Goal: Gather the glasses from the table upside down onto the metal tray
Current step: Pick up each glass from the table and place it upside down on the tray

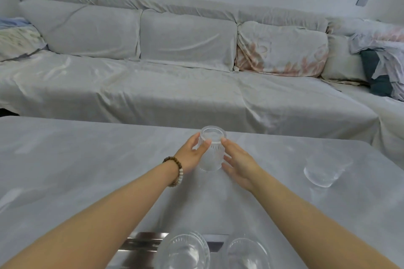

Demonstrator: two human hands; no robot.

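A clear ribbed glass (pixel 211 150) is at the far middle of the grey table (pixel 87 170), its base turned up. My left hand (pixel 192 155) wraps its left side with thumb and fingers. My right hand (pixel 237 164) lies against its right side, fingers spread. Another clear glass (pixel 324 169) stands on the table to the right. At the near edge the metal tray (pixel 142 244) carries two upside-down glasses, one on the left (pixel 182 251) and one on the right (pixel 246 252).
A long sofa (pixel 175 85) under a grey cover runs behind the table, with a patterned pillow (pixel 282 50) and piled clothes (pixel 380 59) at the right. A beaded bracelet (pixel 176 170) is on my left wrist.
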